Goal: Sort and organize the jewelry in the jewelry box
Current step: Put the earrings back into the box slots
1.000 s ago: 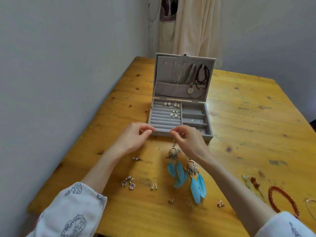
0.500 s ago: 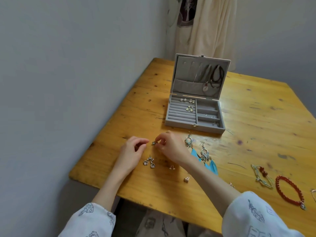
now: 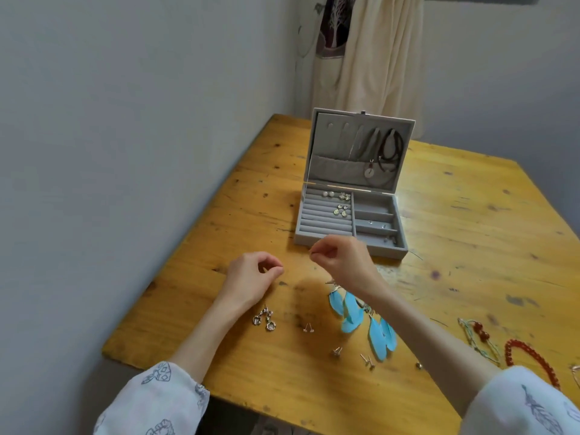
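Observation:
The grey jewelry box (image 3: 300,221) stands open at mid-table, several earrings (image 3: 340,210) on its ring rolls and necklaces (image 3: 387,150) hanging in its lid. My right hand (image 3: 343,260) hovers just in front of the box, thumb and forefinger pinched on a tiny earring at the fingertips. My left hand (image 3: 251,277) rests on the table to the left, fingertips curled close together; anything in them is too small to see. Blue feather earrings (image 3: 348,312) lie under my right wrist. Silver dangle earrings (image 3: 265,320) lie by my left wrist.
Small studs (image 3: 308,328) and more studs (image 3: 367,361) are scattered near the wooden table's (image 3: 470,246) front edge. A cord bracelet (image 3: 477,334) and a red bead bracelet (image 3: 530,362) lie at the right. A wall runs along the table's left side; a curtain (image 3: 370,58) hangs behind.
The view has pulled back. My hands came down from the box front to the table, and my right hand has now lifted off it toward the box with a pinched earring.

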